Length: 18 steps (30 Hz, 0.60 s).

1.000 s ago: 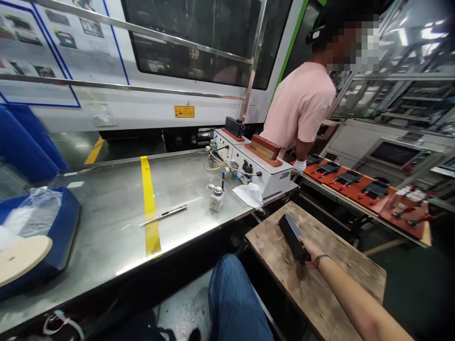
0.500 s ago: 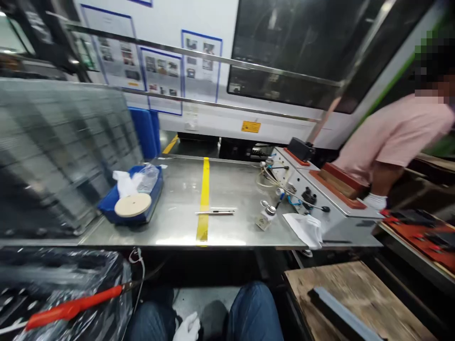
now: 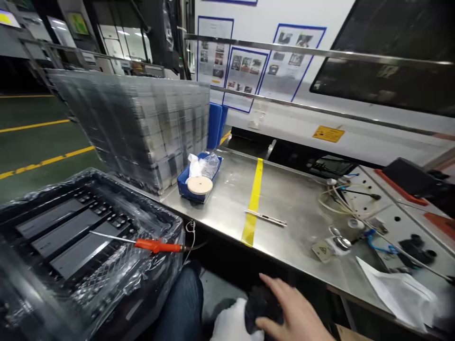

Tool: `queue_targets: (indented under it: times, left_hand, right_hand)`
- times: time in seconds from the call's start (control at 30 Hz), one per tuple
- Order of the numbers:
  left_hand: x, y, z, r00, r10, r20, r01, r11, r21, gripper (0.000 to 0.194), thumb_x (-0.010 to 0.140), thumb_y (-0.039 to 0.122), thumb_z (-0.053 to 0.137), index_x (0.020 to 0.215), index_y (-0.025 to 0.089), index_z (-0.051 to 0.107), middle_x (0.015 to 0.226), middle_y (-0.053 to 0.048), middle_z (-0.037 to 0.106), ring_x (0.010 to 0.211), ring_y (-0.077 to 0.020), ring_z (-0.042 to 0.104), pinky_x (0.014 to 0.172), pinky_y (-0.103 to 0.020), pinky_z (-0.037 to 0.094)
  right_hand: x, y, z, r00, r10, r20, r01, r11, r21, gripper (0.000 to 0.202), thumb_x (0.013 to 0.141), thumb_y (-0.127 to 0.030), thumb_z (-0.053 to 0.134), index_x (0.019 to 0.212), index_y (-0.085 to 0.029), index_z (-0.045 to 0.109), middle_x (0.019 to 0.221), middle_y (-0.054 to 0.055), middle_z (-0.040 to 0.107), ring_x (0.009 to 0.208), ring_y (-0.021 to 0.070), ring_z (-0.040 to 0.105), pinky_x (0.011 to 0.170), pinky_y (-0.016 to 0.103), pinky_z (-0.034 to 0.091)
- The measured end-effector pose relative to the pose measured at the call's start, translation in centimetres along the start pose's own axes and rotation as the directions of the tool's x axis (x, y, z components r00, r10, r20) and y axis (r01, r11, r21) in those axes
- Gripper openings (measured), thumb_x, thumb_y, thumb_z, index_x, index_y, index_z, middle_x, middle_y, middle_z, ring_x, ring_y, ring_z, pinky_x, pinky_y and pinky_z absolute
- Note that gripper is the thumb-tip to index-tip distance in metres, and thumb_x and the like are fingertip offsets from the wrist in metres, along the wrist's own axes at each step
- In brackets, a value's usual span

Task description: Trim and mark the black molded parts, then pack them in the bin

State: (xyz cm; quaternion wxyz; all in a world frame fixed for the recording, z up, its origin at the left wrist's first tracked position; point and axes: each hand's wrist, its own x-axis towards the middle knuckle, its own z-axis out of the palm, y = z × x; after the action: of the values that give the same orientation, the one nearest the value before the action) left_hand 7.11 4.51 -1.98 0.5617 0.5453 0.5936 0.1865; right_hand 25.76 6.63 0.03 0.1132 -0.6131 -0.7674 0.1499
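My left hand point(image 3: 231, 323), in a white glove, is low in the view near my lap. Its fingers are mostly hidden, and it appears closed round a dark thing point(image 3: 252, 308) whose kind I cannot make out. Bare and slightly blurred, my right hand point(image 3: 296, 310) is beside it, with thumb and forefinger apart around the dark thing; whether it touches it is unclear. In the crate point(image 3: 142, 201) to my left, an orange-handled tool point(image 3: 156, 245) with a thin metal shaft lies across the plastic wrap, above several flat grey-black parts point(image 3: 69, 232).
On the metal table point(image 3: 227, 208) are a blue bin point(image 3: 185, 192) with a cream disc point(image 3: 199, 185), a thin metal tool point(image 3: 266, 218) across yellow tape, a small metal container point(image 3: 341, 243) and white paper point(image 3: 396, 291). Stacked clear trays point(image 3: 170, 123) stand left; a device with hoses point(image 3: 387, 213) right.
My view has swung left, bringing more of the crate in and putting the other person out of sight. My right hand has entered, and the dark thing now shows beside my gloved left hand.
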Motion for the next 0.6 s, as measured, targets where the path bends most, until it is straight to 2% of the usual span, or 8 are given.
queue_targets:
  times: [0.07,0.13,0.23,0.3,0.37,0.43,0.53,0.6]
  left_hand:
    - [-0.6,-1.3,-2.8,0.998,-0.067,-0.022,0.064,0.993,-0.096,0.036,0.066,0.02,0.067,0.102,0.015,0.067,0.1,-0.014,0.074,0.098,-0.0325,0.069,0.089,-0.043,0.054]
    - [-1.6,-1.6,-5.3,0.996,-0.085,-0.023,0.075,0.96,-0.269,0.039,0.067,0.02,0.068,0.106,0.015,0.066,0.106,-0.009,0.075,0.104,-0.0252,0.068,0.095,-0.034,0.053]
    - [-3.0,-0.7,-7.6,0.997,-0.067,-0.047,0.037,0.881,-0.471,0.039,0.072,0.021,0.067,0.11,0.015,0.067,0.112,-0.007,0.074,0.109,-0.0227,0.067,0.099,-0.031,0.052]
    - [-3.6,0.0,-8.3,0.995,-0.071,-0.064,0.028,0.858,-0.512,0.037,0.072,0.02,0.067,0.108,0.016,0.068,0.108,-0.005,0.075,0.106,-0.0227,0.068,0.096,-0.031,0.054]
    - [-4.0,0.4,-8.6,0.994,-0.067,-0.083,0.017,0.869,-0.495,0.035,0.072,0.021,0.068,0.106,0.017,0.069,0.105,-0.003,0.075,0.103,-0.0224,0.069,0.093,-0.031,0.054]
    - [-4.2,0.5,-8.6,0.992,-0.06,-0.108,0.003,0.884,-0.467,0.035,0.071,0.021,0.07,0.106,0.018,0.07,0.104,-0.003,0.075,0.101,-0.0225,0.069,0.092,-0.032,0.054]
    - [-4.4,0.4,-8.4,0.992,-0.04,-0.117,-0.018,0.89,-0.455,0.035,0.07,0.022,0.072,0.105,0.017,0.071,0.103,-0.004,0.075,0.099,-0.0241,0.069,0.092,-0.035,0.054]
    - [-4.3,0.3,-8.2,0.995,-0.025,-0.097,-0.025,0.879,-0.475,0.034,0.071,0.023,0.072,0.105,0.016,0.071,0.104,-0.005,0.075,0.099,-0.0249,0.069,0.091,-0.035,0.054]
  right_hand:
    - [4.7,0.7,-1.4,1.0,0.003,-0.011,-0.003,1.0,-0.016,0.052,0.074,-0.05,0.073,0.121,-0.031,0.066,0.12,0.007,0.069,0.108,0.0261,0.066,0.092,0.042,0.055]
    - [9.4,2.3,-2.7,0.998,0.04,-0.045,-0.042,0.998,-0.052,0.033,0.092,-0.042,0.061,0.115,-0.02,0.065,0.12,0.01,0.067,0.11,0.0217,0.063,0.099,0.043,0.049]
    - [14.9,4.8,-3.5,0.989,0.11,-0.097,-0.121,0.986,-0.112,0.026,0.098,-0.036,0.055,0.114,-0.017,0.063,0.119,0.009,0.063,0.112,0.0217,0.06,0.099,0.045,0.047]
    - [16.7,5.8,-3.2,0.986,0.138,-0.097,-0.15,0.981,-0.125,0.022,0.098,-0.035,0.056,0.107,-0.016,0.064,0.111,0.007,0.064,0.105,0.02,0.061,0.095,0.043,0.048]
    - [17.1,6.4,-2.7,0.98,0.174,-0.096,-0.184,0.977,-0.11,0.02,0.095,-0.035,0.06,0.098,-0.016,0.064,0.101,0.005,0.064,0.095,0.0181,0.061,0.089,0.04,0.05]
    - [16.2,6.8,-2.6,0.967,0.228,-0.113,-0.236,0.97,-0.063,0.019,0.092,-0.034,0.061,0.092,-0.016,0.062,0.095,0.004,0.062,0.087,0.017,0.059,0.083,0.037,0.049]
    - [13.0,6.7,-3.4,0.932,0.336,-0.134,-0.329,0.942,0.073,0.019,0.09,-0.034,0.053,0.088,-0.017,0.06,0.084,0.006,0.062,0.078,0.0191,0.058,0.074,0.036,0.047]
    - [9.9,6.2,-4.2,0.91,0.404,-0.095,-0.38,0.904,0.197,0.03,0.09,-0.044,0.045,0.088,-0.018,0.06,0.069,0.005,0.059,0.065,0.0202,0.056,0.063,0.035,0.044]
